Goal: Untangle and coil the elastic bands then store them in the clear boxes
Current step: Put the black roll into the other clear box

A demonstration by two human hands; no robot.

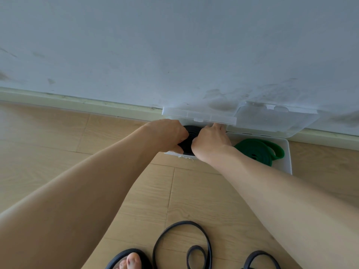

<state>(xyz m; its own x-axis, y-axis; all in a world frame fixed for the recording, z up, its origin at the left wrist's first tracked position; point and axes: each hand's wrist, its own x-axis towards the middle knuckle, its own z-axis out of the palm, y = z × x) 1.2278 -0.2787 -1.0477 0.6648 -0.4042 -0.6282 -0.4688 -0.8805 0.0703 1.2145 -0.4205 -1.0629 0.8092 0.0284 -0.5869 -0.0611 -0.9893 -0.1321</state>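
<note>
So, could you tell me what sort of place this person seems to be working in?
Probably a room at home, working on the floor: wood-look floor planks meet a scuffed pale wall with a skirting board, and a foot in a black sandal shows near loose black bands.

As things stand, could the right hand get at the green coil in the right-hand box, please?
Probably yes: the green coil lies uncovered in its open box, beside the right hand, though that hand grips the black coil.

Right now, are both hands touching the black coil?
Touching. The head view shows the left hand and right hand gripping the black coil from both sides.
</note>
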